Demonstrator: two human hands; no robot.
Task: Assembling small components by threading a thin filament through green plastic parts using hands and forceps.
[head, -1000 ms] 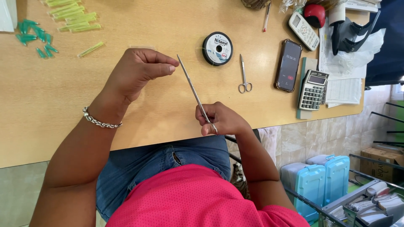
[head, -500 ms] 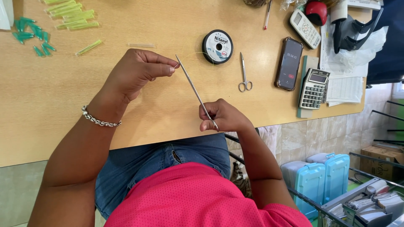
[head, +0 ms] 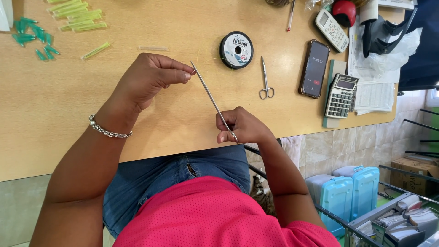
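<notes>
Nearest the table edge, the right hand [head: 244,127] is curled tight round the lower end of a thin metal rod [head: 212,99], thumb and fingers pinching it so only the tip pokes out below. The rod slants up and away from that grip, over the table [head: 55,114], to the left hand [head: 148,77], whose fingertips are pressed together right at its upper tip (whether they nip the rod itself or something fine there, I cannot tell). A bracelet [head: 107,131] circles the left wrist. Just beyond the rod's top lies a spool [head: 236,49]; scissors [head: 265,81] sit right of the rod, a phone [head: 314,68] and calculator [head: 341,96] farther right. Green tubes [head: 75,13] lie far left of the spool.
</notes>
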